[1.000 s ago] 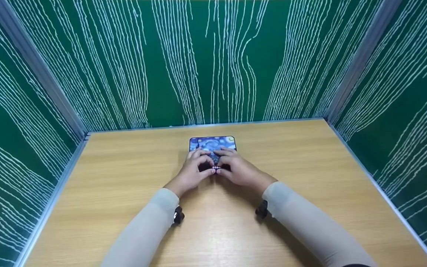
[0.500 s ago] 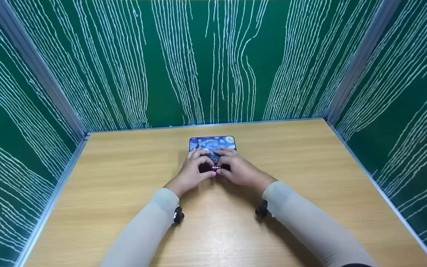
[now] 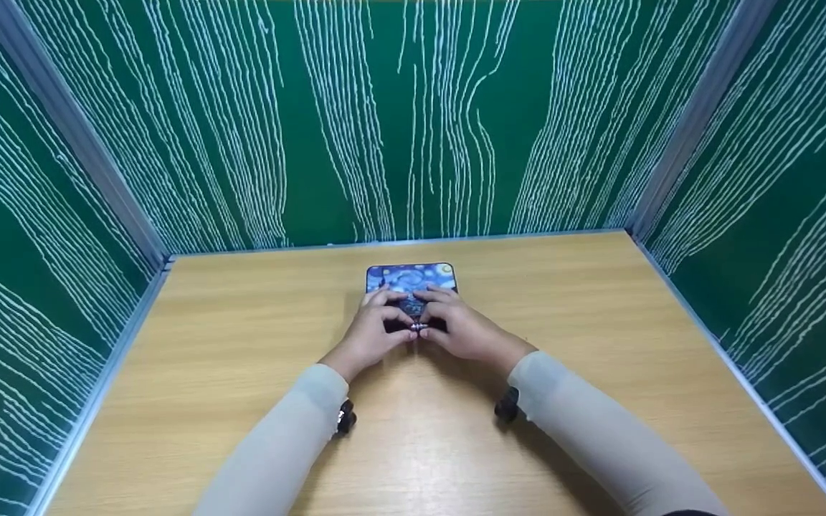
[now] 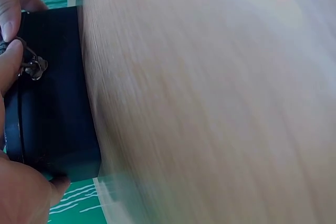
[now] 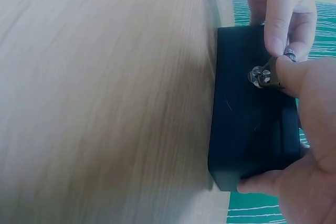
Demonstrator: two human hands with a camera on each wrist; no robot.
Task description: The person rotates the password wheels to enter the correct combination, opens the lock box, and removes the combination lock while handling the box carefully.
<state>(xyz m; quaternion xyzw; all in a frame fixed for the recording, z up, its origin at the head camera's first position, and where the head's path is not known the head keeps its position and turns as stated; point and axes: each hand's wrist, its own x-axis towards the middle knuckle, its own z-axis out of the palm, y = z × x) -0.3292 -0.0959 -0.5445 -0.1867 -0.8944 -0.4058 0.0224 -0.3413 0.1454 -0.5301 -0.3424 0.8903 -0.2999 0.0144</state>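
Note:
A dark box with a blue swirling painted lid (image 3: 411,278) stands on the table. On its front wall (image 5: 247,129) is a metal clasp (image 5: 256,76), with a small combination padlock (image 5: 273,77) hanging through it. My left hand (image 3: 370,331) and right hand (image 3: 464,330) come at it from either side, pinching the padlock between thumb and forefinger at its ridged wheels. Other fingers of both hands lie along the box's sides and lid edges. In the left wrist view the padlock's shackle (image 4: 30,49) shows; the fingertips cover most of its body.
The wooden table (image 3: 255,301) spreads around the box. Green walls with white wavy lines (image 3: 327,143) rise behind and on both sides, joined by grey metal posts (image 3: 700,107). A small black camera (image 3: 506,405) sits on the right wrist, another (image 3: 345,417) on the left.
Thumbs and forefingers shift very slightly at the padlock, which sits a touch lower between them. The box and both forearms stay in place.

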